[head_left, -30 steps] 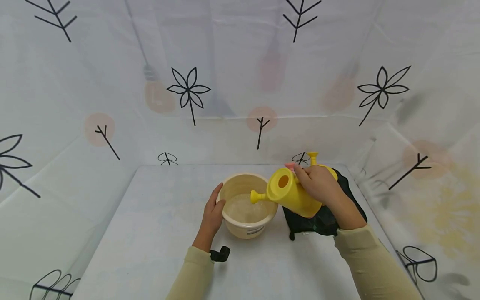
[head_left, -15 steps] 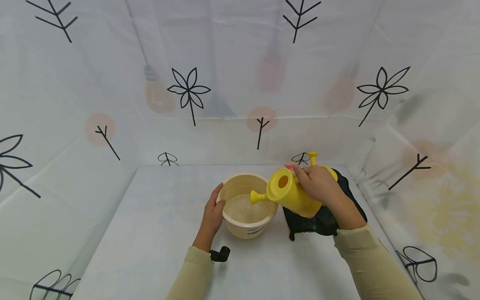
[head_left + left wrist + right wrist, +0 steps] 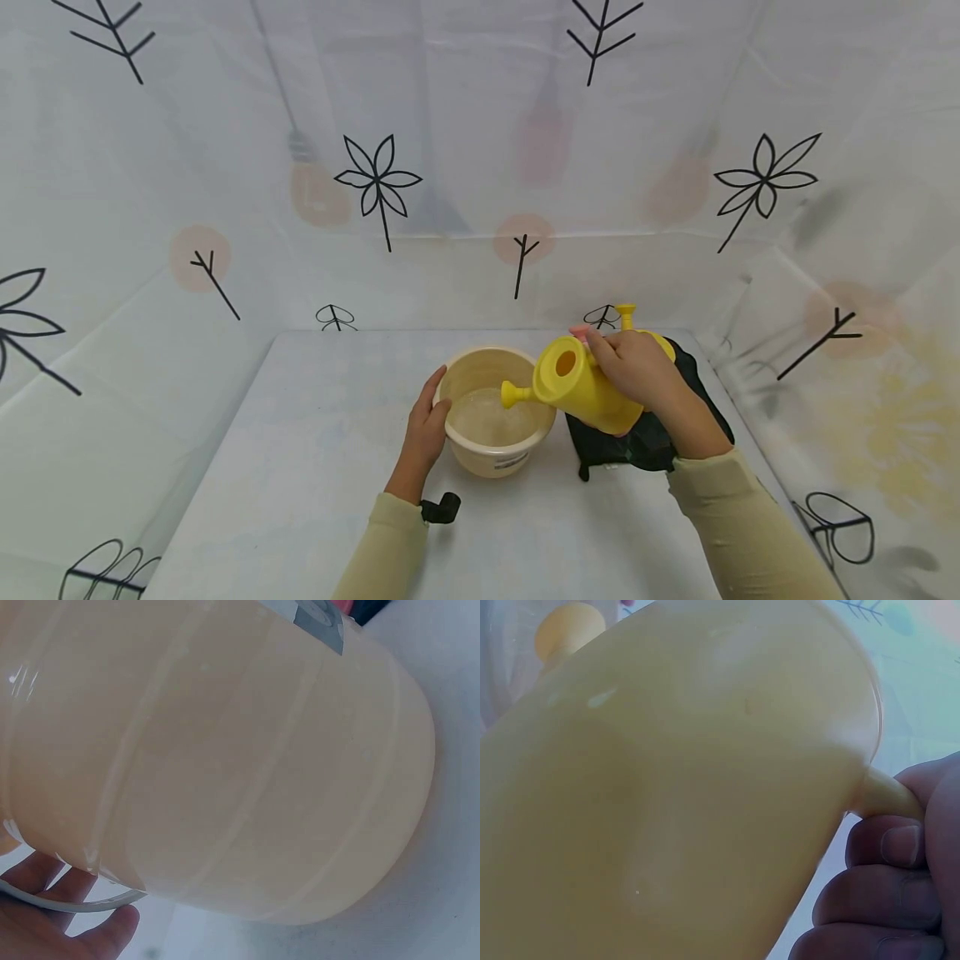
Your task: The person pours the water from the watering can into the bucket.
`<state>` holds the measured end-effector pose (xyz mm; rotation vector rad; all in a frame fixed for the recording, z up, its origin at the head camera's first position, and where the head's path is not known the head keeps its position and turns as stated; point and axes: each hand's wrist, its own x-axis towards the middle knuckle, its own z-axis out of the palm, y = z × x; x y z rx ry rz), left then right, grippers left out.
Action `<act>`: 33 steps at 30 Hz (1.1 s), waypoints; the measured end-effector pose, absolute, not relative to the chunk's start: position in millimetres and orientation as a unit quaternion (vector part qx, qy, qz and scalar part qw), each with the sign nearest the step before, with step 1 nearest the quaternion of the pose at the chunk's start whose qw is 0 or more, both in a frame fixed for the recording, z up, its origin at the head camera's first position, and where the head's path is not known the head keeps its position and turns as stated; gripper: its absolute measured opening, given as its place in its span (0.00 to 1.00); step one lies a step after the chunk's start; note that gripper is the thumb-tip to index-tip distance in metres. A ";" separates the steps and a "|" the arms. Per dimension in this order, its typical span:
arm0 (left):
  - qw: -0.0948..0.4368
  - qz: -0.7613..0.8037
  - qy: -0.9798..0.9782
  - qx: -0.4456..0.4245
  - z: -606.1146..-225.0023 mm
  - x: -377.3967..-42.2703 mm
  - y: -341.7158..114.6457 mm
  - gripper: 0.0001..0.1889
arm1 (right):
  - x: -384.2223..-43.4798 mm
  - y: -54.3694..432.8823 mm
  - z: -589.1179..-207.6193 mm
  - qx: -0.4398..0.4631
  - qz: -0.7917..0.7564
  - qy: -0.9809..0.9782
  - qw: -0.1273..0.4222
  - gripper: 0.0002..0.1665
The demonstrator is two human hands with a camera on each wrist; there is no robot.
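Note:
A cream plastic basin [image 3: 501,460] stands on the table, with shallow clear water that seems to lie inside. My left hand [image 3: 426,425] grips its left rim; the left wrist view shows fingers [image 3: 71,889] and thumb at the rim, below the ribbed wall [image 3: 247,765]. Over the basin's right side, my right hand [image 3: 641,371] holds a yellow watering can [image 3: 592,400], tilted so its spout [image 3: 517,393] hangs above the basin. In the right wrist view, curled fingers [image 3: 877,892] wrap the can's handle [image 3: 885,796]. No stream from the spout is distinct.
Dark green cloth [image 3: 651,446] lies under and behind the watering can at the right. A second yellow spout-like piece [image 3: 626,315] and something pink [image 3: 579,332] show behind the right hand. White table [image 3: 322,467] extends left and in front; patterned fabric hangs around it.
Half a second ago the basin's water looked rippled below the spout; now it looks calmer. Both hands, the basin and the watering can have stayed in place.

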<state>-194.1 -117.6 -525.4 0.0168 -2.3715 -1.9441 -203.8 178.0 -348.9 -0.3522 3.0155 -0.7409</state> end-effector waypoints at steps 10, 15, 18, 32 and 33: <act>0.034 -0.637 -0.770 0.006 -524.5 -194.0 -117.6 0.28 | -203.8 176.7 -347.6 -0.115 -0.233 0.966 0.008 0.40; 0.034 -0.639 -0.769 0.006 -525.4 -194.2 -117.9 0.28 | -203.9 175.8 -346.2 -0.113 -0.230 0.967 0.011 0.41; 0.035 -0.638 -0.769 0.005 -526.9 -194.6 -118.3 0.28 | -203.8 175.1 -345.6 -0.113 -0.228 0.967 0.013 0.41; 0.036 -0.633 -0.773 0.008 -526.1 -195.1 -118.3 0.28 | -204.4 174.7 -345.3 -0.117 -0.225 0.967 0.010 0.40; 0.036 -0.633 -0.774 0.008 -526.1 -195.3 -118.3 0.28 | -204.6 174.7 -345.4 -0.117 -0.225 0.967 0.010 0.40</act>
